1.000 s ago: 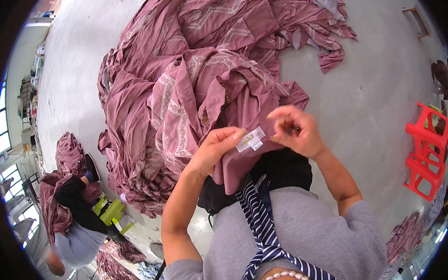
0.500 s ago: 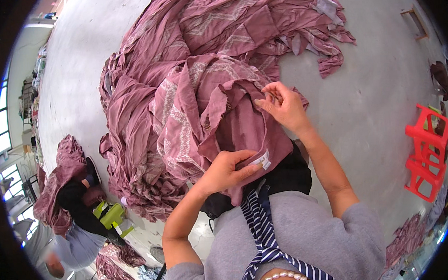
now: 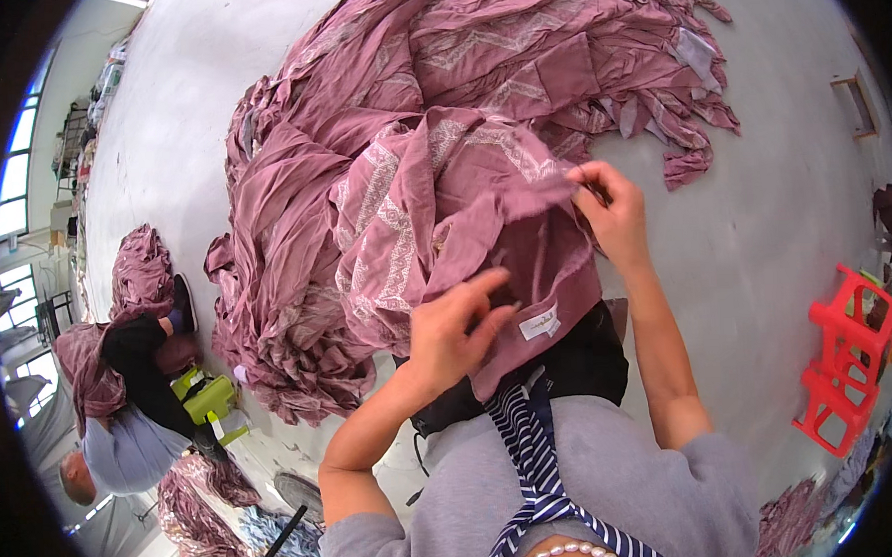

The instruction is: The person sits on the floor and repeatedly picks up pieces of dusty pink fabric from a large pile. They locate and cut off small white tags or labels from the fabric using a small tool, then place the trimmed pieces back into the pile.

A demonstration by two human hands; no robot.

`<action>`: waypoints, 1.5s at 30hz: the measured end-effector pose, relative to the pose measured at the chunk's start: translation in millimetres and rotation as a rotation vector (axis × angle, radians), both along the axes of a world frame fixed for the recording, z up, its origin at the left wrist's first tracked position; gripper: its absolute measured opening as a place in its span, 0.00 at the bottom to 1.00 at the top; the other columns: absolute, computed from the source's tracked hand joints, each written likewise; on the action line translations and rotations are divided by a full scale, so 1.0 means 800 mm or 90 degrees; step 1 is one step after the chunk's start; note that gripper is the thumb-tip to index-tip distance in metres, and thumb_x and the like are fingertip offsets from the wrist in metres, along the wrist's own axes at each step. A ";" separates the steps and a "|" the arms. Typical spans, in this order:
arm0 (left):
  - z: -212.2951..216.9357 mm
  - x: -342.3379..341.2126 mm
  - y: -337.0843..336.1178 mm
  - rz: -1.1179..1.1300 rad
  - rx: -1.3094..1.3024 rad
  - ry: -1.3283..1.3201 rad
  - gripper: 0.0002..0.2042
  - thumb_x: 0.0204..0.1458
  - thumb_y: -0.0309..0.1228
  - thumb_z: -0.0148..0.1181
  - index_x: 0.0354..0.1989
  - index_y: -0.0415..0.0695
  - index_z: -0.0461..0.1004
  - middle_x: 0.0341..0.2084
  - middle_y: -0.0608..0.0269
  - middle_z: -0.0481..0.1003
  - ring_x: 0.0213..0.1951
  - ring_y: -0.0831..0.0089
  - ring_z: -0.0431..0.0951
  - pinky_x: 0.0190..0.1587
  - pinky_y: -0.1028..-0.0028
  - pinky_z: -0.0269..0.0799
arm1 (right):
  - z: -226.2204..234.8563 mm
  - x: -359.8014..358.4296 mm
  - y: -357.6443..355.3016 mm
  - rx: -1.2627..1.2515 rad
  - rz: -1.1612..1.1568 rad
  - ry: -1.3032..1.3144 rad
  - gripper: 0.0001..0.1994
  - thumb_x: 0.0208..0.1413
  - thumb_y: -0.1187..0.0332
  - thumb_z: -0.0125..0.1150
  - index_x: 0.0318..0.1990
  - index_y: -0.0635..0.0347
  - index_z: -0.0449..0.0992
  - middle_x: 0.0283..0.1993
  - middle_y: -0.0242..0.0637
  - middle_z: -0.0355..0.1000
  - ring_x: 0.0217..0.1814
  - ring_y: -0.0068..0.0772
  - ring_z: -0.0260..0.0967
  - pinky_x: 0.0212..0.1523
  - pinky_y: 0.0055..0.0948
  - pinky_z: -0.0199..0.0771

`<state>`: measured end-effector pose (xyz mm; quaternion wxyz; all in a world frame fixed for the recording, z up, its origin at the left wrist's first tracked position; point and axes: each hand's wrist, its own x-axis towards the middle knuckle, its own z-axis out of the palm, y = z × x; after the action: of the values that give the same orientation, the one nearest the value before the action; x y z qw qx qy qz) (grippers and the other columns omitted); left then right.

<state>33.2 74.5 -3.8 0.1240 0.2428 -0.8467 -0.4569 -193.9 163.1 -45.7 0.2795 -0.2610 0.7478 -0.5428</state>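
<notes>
A mauve garment with white patterned bands (image 3: 388, 211) lies gathered over my lap. Its neckline edge faces me, and a white label (image 3: 540, 324) shows on the inside. My right hand (image 3: 612, 211) pinches the raised edge of this garment at its right side. My left hand (image 3: 455, 333) is beside the label, thumb and fingers apart over the cloth; it is slightly blurred and grips nothing that I can see. The lifted stretch of edge between the two hands is smeared by motion.
A large heap of the same mauve cloth (image 3: 516, 46) spreads over the pale floor ahead. At the right stand red plastic stools (image 3: 852, 335). A person (image 3: 130, 452) sits at the left near a green stool (image 3: 209, 400), with more mauve cloth around. A wooden frame (image 3: 855, 106) lies far right.
My left hand has come off the cloth by the label, its fingers opening. My right hand has drawn the garment's edge up and a little right. The label now lies in full view.
</notes>
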 end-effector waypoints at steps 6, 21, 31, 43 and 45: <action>0.033 -0.010 -0.038 -0.043 -0.368 0.110 0.23 0.34 0.29 0.64 0.45 0.43 0.76 0.43 0.57 0.76 0.34 0.64 0.77 0.31 0.71 0.72 | 0.095 0.096 0.006 -0.395 0.505 -0.045 0.11 0.42 0.80 0.61 0.36 0.60 0.74 0.33 0.34 0.72 0.33 0.31 0.72 0.33 0.26 0.72; -0.029 0.301 -0.089 0.642 -0.184 0.116 0.13 0.45 0.27 0.56 0.38 0.34 0.72 0.29 0.58 0.72 0.28 0.67 0.72 0.31 0.74 0.67 | -0.069 -0.008 0.091 -0.068 -0.124 -0.102 0.10 0.62 0.66 0.53 0.29 0.61 0.71 0.23 0.29 0.71 0.21 0.12 0.60 0.21 0.16 0.58; -0.187 0.368 -0.148 0.647 0.099 -0.199 0.21 0.48 0.22 0.57 0.53 0.35 0.68 0.37 0.61 0.75 0.34 0.74 0.73 0.35 0.79 0.69 | -0.265 -0.028 0.055 0.050 -0.197 -0.548 0.30 0.54 0.39 0.55 0.45 0.62 0.72 0.33 0.33 0.75 0.18 0.12 0.60 0.13 0.12 0.50; -0.004 0.091 -0.143 0.525 0.067 0.136 0.12 0.53 0.25 0.58 0.46 0.38 0.73 0.31 0.64 0.76 0.28 0.82 0.74 0.28 0.85 0.66 | -0.063 -0.042 -0.023 -0.325 -0.001 -0.332 0.12 0.54 0.70 0.59 0.45 0.63 0.76 0.39 0.29 0.75 0.36 0.17 0.70 0.36 0.19 0.71; 0.020 0.032 -0.115 0.415 0.178 0.117 0.13 0.53 0.29 0.60 0.46 0.38 0.73 0.35 0.60 0.76 0.32 0.77 0.75 0.26 0.82 0.68 | -0.007 -0.012 -0.024 -0.289 0.144 -0.158 0.10 0.52 0.73 0.59 0.42 0.62 0.77 0.36 0.30 0.76 0.35 0.19 0.71 0.34 0.21 0.71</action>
<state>58.7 -17.8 12.3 0.3040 0.4724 -0.6397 -0.5246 -203.8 143.6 -51.4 0.3617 -0.3302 0.5334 -0.6897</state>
